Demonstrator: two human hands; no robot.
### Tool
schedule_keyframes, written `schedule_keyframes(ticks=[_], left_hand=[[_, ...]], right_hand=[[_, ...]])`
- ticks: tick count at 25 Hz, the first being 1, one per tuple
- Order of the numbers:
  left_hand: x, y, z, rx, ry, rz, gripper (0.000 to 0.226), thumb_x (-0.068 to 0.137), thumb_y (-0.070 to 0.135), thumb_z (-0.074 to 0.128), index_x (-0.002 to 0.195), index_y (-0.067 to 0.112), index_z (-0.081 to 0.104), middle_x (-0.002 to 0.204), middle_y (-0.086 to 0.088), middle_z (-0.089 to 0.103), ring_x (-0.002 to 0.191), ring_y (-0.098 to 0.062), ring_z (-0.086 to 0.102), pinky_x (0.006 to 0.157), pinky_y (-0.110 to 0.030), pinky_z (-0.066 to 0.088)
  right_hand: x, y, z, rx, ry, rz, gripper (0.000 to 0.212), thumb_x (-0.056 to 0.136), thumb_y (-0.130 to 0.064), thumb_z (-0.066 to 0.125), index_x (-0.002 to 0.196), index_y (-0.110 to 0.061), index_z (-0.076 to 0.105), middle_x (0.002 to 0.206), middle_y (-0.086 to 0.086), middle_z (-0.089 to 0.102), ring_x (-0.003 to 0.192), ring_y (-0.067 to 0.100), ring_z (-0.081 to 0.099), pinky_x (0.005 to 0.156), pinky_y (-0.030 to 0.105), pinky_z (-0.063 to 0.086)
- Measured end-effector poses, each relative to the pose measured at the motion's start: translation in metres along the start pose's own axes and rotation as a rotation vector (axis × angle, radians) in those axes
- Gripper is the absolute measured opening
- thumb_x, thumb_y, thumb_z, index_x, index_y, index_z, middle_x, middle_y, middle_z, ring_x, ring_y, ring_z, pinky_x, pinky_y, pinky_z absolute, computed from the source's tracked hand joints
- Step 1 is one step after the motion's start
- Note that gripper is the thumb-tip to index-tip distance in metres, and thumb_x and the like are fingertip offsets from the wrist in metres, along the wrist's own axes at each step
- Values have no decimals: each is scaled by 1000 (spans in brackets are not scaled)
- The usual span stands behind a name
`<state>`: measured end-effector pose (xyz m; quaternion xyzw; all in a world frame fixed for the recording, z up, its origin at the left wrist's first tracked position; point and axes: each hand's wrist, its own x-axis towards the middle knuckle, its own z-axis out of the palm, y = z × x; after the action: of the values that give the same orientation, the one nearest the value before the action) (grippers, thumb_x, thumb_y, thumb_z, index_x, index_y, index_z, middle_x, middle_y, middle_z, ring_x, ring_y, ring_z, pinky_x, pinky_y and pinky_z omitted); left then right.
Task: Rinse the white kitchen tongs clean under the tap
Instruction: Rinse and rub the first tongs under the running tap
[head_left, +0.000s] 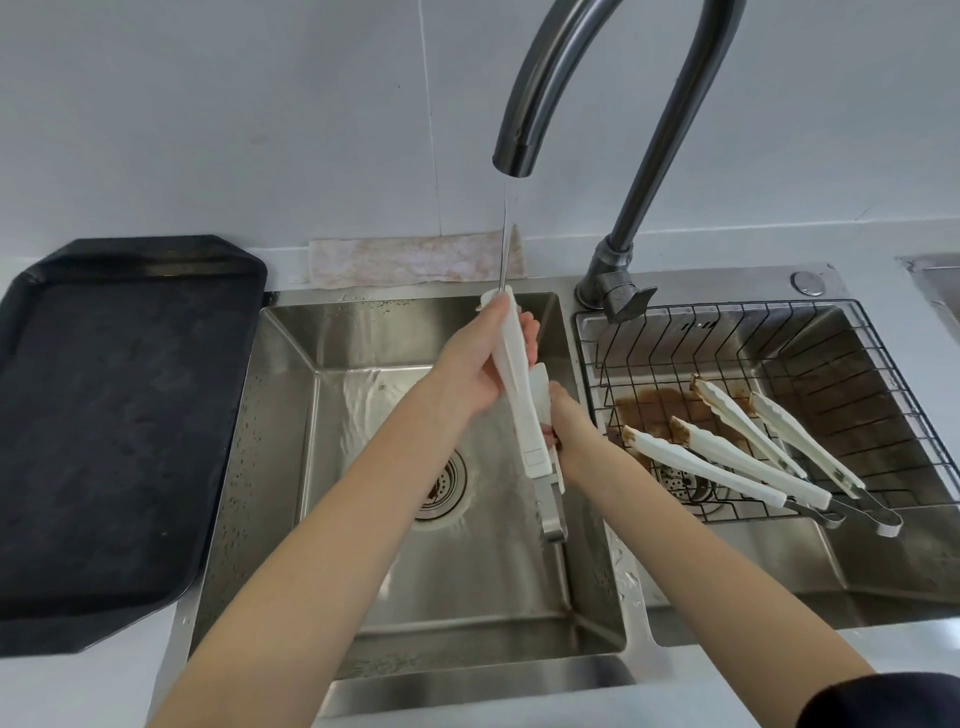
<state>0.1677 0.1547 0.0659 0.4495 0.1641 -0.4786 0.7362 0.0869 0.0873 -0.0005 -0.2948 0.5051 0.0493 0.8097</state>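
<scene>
Over sink (291, 332): tongs (519, 395) in both grips.

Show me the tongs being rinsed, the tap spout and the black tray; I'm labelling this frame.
tongs (519, 395), head view, middle of the near white arm.
tap spout (514, 150), head view, just above the outlet.
black tray (104, 415), head view, flat bottom.

bright even light, sharp, wide-angle edge distortion

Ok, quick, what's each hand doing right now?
Left hand: grips the white tongs near their tip, under the tap.
Right hand: holds the tongs lower down.
</scene>
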Motion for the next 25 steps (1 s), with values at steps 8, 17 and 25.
schedule_keyframes(ticks=[8, 17, 25], left_hand=[[9, 10, -11, 108, 12, 28, 26, 94, 31, 47, 76, 13, 50, 66, 1, 44, 55, -10, 43, 51, -21, 42], [18, 8, -77, -133, 219, 60, 23, 98, 14, 37, 81, 9, 52, 77, -3, 51, 71, -12, 54, 67, -26, 43], [8, -11, -85, -18, 67, 27, 19, 97, 14, 39, 114, 10, 49, 98, -6, 61, 88, -17, 62, 73, -40, 51]], right_hand=[[-4, -9, -3, 66, -14, -214, 34, 98, -45, 31, 108, -17, 48, 69, 0, 42, 25, 1, 31, 25, 12, 25], [-33, -24, 39, -225, -125, -472, 19, 91, -6, 53, 109, 1, 54, 81, 4, 59, 73, 9, 58, 64, 20, 48], [-37, -37, 73, -382, -57, -503, 25, 92, -38, 53, 86, -14, 49, 68, 1, 52, 56, 11, 50, 54, 23, 46]])
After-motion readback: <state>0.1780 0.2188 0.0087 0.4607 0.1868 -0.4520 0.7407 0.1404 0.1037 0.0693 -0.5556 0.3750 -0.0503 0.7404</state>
